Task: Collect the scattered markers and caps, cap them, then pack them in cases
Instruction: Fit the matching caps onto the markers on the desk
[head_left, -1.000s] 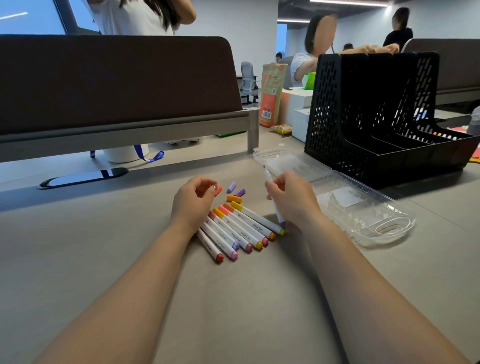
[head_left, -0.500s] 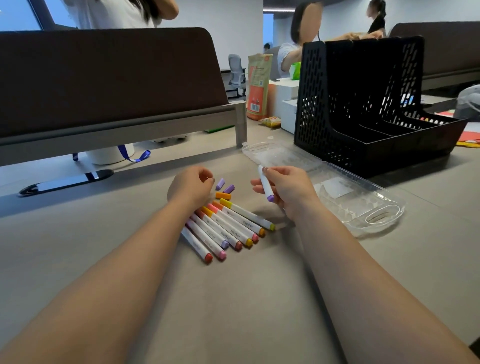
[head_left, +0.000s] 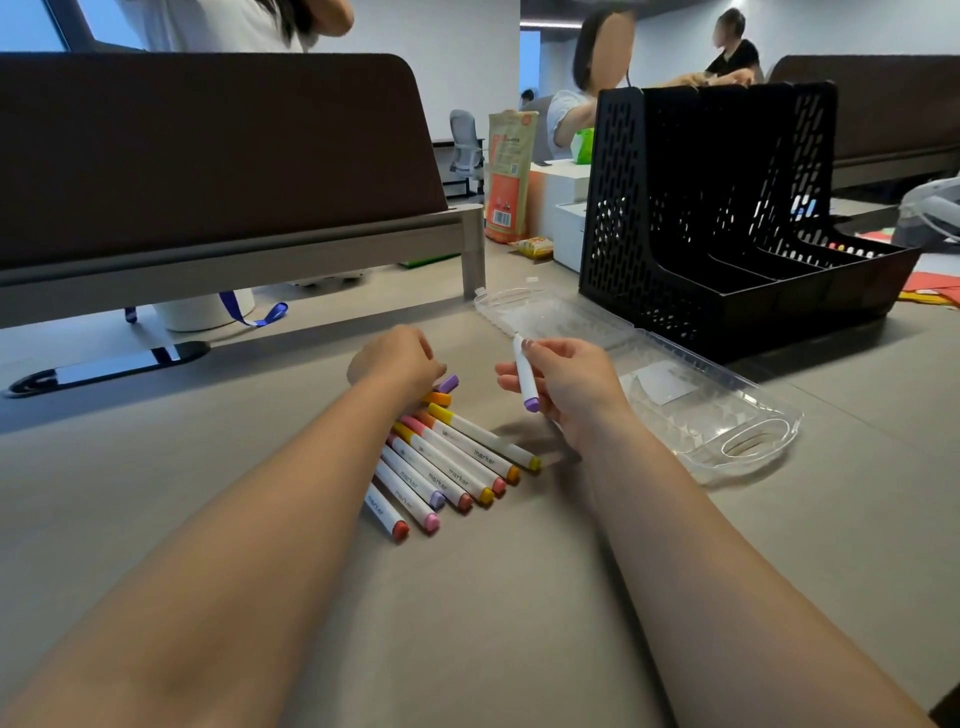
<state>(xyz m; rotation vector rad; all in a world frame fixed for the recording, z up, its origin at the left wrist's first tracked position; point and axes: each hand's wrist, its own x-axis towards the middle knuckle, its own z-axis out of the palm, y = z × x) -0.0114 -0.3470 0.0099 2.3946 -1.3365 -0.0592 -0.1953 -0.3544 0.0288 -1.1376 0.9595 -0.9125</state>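
Right of the frame's centre, a white marker (head_left: 524, 375) with a purple end is pinched at mid-barrel by the right hand (head_left: 571, 387). The left hand (head_left: 395, 359) is curled over loose caps (head_left: 448, 384) above the row of markers (head_left: 452, 467) on the bench (head_left: 467, 634); whether anything is gripped cannot be told. The marker is judged light, stiff and smooth: best held mid-barrel.
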